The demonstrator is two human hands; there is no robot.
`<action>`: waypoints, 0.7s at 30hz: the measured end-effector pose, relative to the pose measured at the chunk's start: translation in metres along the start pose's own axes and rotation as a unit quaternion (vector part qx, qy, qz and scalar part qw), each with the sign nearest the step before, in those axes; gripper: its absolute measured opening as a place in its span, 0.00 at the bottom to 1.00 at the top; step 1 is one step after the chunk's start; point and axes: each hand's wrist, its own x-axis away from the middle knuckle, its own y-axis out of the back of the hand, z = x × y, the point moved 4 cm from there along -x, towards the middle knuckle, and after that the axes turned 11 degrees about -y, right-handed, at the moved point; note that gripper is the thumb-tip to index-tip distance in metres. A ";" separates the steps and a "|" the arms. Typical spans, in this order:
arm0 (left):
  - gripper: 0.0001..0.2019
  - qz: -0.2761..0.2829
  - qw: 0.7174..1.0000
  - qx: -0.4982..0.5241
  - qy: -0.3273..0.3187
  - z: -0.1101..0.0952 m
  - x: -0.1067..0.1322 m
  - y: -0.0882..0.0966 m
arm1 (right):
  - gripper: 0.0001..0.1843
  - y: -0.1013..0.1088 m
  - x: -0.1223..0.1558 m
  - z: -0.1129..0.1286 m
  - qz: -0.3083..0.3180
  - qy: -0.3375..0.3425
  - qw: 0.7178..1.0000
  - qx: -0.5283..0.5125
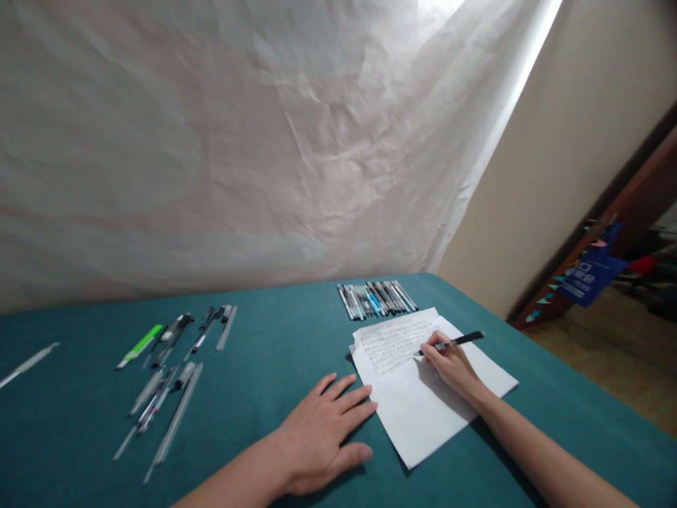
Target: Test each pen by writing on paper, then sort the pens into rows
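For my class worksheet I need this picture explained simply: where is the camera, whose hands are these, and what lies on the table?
There is no machine here. One camera sits on a person's head and looks forward and down, so the two bare arms reaching in from the bottom are that person's own. The right hand holds a black pen, its tip on a sheet of paper partly covered with handwriting. The left hand lies open and flat on the teal tablecloth, beside the sheet's left edge. Beyond the paper lies a neat row of pens. Further left are scattered loose pens, one bright green. A crumpled white cloth hangs behind the table.
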 end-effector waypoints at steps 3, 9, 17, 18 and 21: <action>0.28 0.002 1.000 -0.002 0.002 0.000 0.000 -0.001 | 0.09 -0.002 0.001 0.000 0.001 0.014 1.000 0.012; 0.27 0.004 1.000 -0.004 0.002 -0.002 0.000 0.002 | 0.09 -0.002 0.001 -0.001 -0.007 0.031 0.999 0.025; 0.27 0.000 1.000 -0.004 0.003 -0.001 -0.001 0.000 | 0.09 -0.001 0.001 0.000 0.000 0.035 0.999 0.024; 0.27 -0.001 1.000 -0.004 0.003 -0.001 -0.001 0.000 | 0.09 -0.001 0.001 0.000 0.001 0.033 0.999 0.023; 0.27 -0.003 1.000 -0.006 0.003 -0.001 -0.001 0.000 | 0.09 -0.002 0.000 -0.002 0.007 0.027 0.999 0.016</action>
